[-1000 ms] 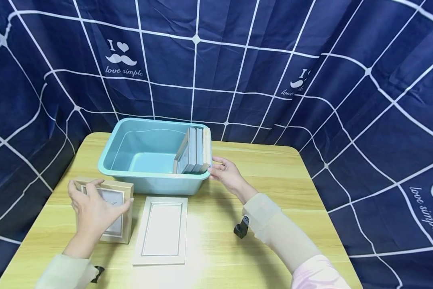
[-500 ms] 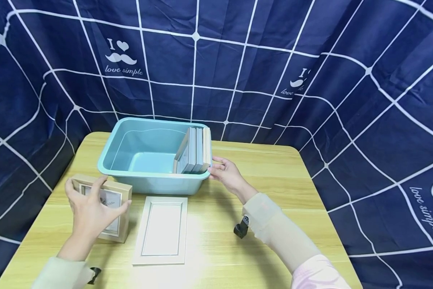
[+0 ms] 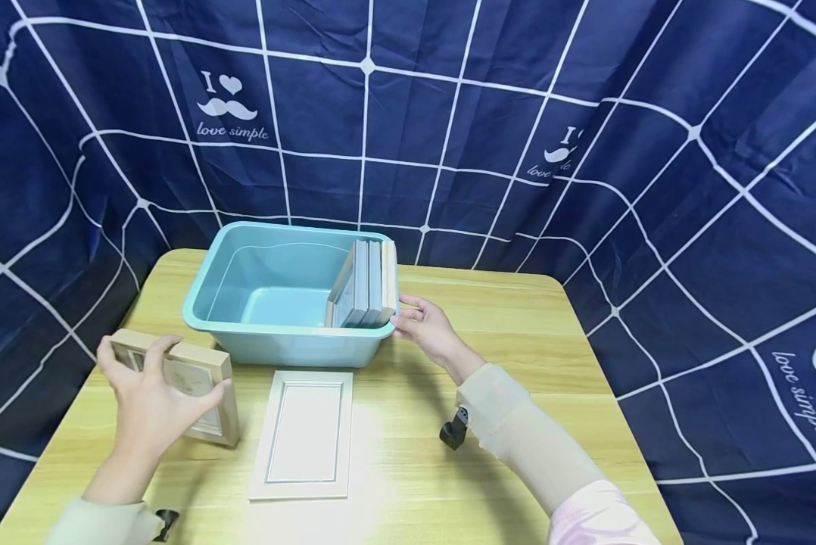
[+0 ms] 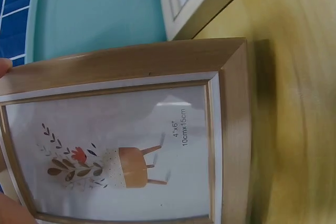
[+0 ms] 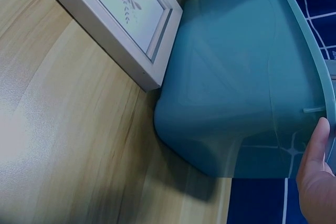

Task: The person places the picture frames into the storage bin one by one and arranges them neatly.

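My left hand (image 3: 147, 397) grips a light wooden picture frame (image 4: 235, 129) by its edges, at the left of the table in the head view. The frame leans, and its print of a potted plant and "4x6" lettering shows under the glass in the left wrist view. My right hand (image 3: 430, 333) holds the front right corner of a blue plastic basin (image 3: 292, 348), the thumb just below the rim in the right wrist view. Several picture frames (image 3: 362, 288) stand on edge along the basin's right end. The basin's inner left part shows bare floor.
A white picture frame (image 3: 306, 435) lies flat on the wooden table (image 3: 503, 333) in front of the basin. A dark blue curtain (image 3: 408, 113) with white grid lines surrounds the table on the back and sides.
My left hand has carried the wooden picture frame a little to the left, away from the white one, and tilted it. My right hand and the basin have stayed in place.
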Available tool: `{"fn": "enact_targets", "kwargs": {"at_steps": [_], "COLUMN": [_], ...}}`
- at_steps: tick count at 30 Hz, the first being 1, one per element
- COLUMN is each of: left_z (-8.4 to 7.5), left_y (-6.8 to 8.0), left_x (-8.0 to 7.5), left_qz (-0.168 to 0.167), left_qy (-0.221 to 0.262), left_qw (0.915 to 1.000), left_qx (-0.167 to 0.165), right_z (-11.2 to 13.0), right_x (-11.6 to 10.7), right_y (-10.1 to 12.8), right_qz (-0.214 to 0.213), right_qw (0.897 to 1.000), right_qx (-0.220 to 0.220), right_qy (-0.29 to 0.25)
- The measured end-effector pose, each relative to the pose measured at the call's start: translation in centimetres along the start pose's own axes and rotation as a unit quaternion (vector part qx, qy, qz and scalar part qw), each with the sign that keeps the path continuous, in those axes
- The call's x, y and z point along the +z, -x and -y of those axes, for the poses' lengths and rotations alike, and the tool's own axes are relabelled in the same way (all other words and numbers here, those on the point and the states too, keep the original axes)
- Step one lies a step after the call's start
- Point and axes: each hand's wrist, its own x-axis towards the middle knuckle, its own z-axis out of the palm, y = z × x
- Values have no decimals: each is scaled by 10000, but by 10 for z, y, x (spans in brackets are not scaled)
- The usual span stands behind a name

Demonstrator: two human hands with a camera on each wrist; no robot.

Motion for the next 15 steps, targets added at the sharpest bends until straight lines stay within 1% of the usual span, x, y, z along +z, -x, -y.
{"fn": "enact_targets", "kwargs": {"at_steps": [8,15], "left_z": [-4,-7], "left_y": [-9,-22], "left_x": [-14,-26], "left_qz": [-181,-467], "left_qy": [110,252], "left_qw": [9997,9971], "left_qx": [116,543], "right_z": [3,3], "right_x": [2,3], "right_y": [1,0], "right_qz": [-28,-48], "right_qw": [10000,10000], "right_qx": [24,1], "right_qy": [15,74]}}
